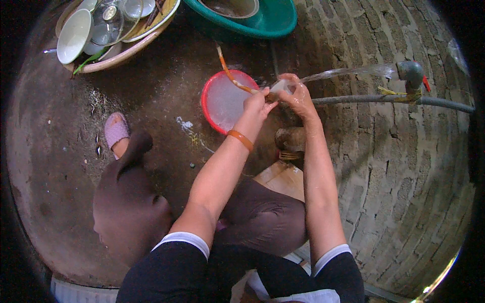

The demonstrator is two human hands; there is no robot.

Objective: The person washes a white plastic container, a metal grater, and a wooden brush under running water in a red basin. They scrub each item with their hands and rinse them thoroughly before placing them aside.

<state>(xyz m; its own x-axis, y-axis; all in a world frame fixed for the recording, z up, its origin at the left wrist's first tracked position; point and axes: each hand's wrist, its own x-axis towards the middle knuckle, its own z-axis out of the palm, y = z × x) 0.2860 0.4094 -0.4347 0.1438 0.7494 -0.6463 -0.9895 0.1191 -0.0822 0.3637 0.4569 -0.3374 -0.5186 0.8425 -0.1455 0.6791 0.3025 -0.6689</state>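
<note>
Both my hands are on a long utensil (228, 72) with a thin, curved orange handle; its pale, wet end lies between my fingers, too blurred to name its kind. My left hand (256, 105) pinches it where the handle meets that end. Around the pale end curl the fingers of my right hand (298, 96). A stream of water (348, 73) runs from a grey tap (410, 74) on the right and strikes my right hand. Just left of and below my hands stands a red-rimmed basin (204, 103) with cloudy water in it.
A wide basin (118, 61) at the far left is piled with bowls, lids and utensils. Beside it, a green basin (280, 22) holds a metal pot. A grey pipe (353, 99) runs along the block wall (389, 166). My slippered foot (117, 129) rests on the wet floor.
</note>
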